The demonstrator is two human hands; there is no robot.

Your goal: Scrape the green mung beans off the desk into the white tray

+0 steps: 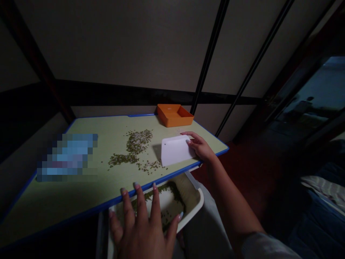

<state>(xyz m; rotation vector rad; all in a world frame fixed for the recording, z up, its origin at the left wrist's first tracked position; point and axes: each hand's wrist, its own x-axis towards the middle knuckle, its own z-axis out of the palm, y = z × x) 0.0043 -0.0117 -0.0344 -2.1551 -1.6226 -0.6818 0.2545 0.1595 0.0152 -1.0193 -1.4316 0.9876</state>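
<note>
My right hand (198,144) grips a thin white plastic scraper (176,150) by its right end, its lower edge down at the tabletop. Left of the scraper, small greenish-brown grains (138,142) lie scattered in patches on the pale yellow table (113,126). My left hand (144,225) is spread flat at the blue front edge, fingertips reaching that edge, with nothing held. Below the edge and partly behind this hand sits a white tray (198,201), with more of the grains along its inner sides.
An orange open box (178,120) stands at the table's back right. On the left side lies a blurred-out blue item (70,154). A panelled wall (129,46) rises behind the table. Bedding (320,212) shows at the lower right.
</note>
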